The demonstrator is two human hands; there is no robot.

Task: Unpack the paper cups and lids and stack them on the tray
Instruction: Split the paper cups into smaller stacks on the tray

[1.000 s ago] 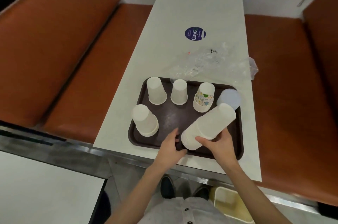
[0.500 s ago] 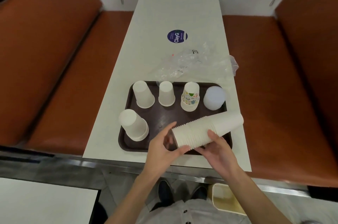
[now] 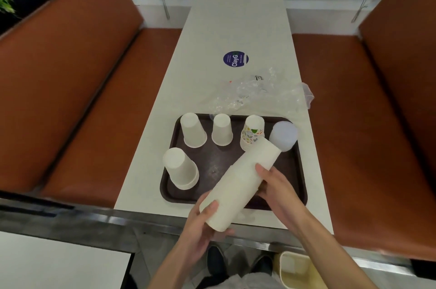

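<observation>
A long stack point(image 3: 240, 182) of nested plain white paper cups, its rim ridges blurred, lies tilted above the brown tray's point(image 3: 219, 161) 5 o'clock part, closed base pointing to 1 o'clock and open rim past the near edge. The left hand point(image 3: 203, 225) grips the rim end, thumb on top. The right hand point(image 3: 278, 185) grips the middle. Upturned white cups point(image 3: 192, 130) stand at the tray's 9 to 11 o'clock, a printed cup point(image 3: 252, 131) at 12, pale lids point(image 3: 283, 135) at 1.
</observation>
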